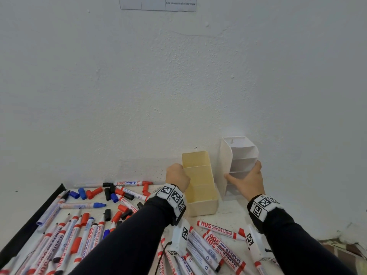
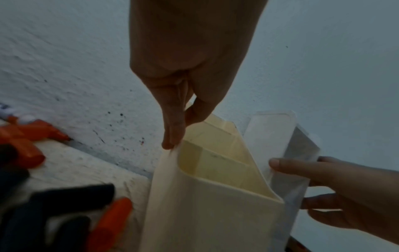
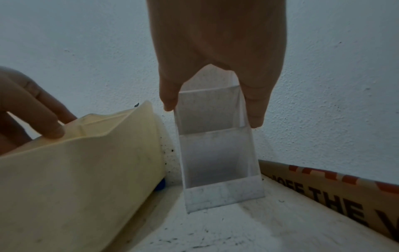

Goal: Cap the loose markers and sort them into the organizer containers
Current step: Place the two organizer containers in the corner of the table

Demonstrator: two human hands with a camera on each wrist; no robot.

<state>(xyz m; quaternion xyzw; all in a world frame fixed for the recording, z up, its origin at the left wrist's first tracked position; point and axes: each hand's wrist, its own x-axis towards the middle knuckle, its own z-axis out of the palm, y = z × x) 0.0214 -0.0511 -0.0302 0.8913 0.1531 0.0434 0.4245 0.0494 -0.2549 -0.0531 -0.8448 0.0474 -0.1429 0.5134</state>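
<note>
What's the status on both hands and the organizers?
Left hand pinches yellow organizer rim. Right hand grips white organizer. Both empty; markers loose.

A printed paper sheet hangs high on the white wall; a lettered cardboard piece lies rightward

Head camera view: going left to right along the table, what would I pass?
Loose markers and caps → left hand gripping the cream organizer → white tiered organizer → right hand holding it.
</note>
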